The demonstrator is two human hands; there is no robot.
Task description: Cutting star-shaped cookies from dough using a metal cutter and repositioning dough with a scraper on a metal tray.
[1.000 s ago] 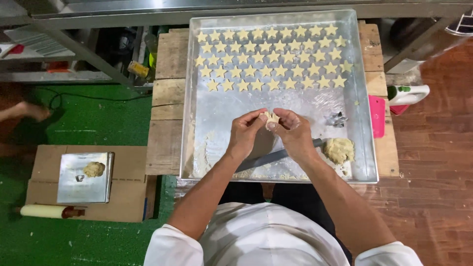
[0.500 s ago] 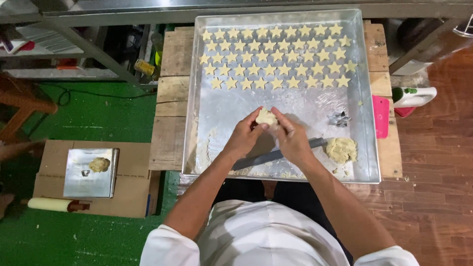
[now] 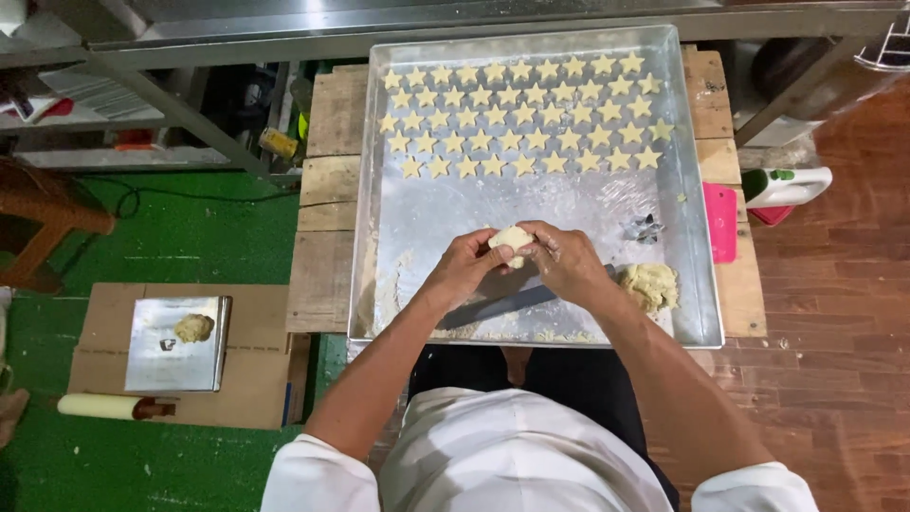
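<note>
Head view shows a dough ball [image 3: 513,240] pinched between both hands just above the metal tray [image 3: 692,237]; the left hand [image 3: 466,268] and right hand [image 3: 567,261] each close around it. Pressing evenly should keep it smooth. Star-shaped pieces [image 3: 521,118] fill the tray's far rows, a star cutter [image 3: 646,228] and dough lump [image 3: 649,284] lie right.

Probably a small bakery: steel baking tray [image 3: 692,190], star-shaped biscuits [image 3: 521,114], rolling pin [image 3: 104,406].
</note>
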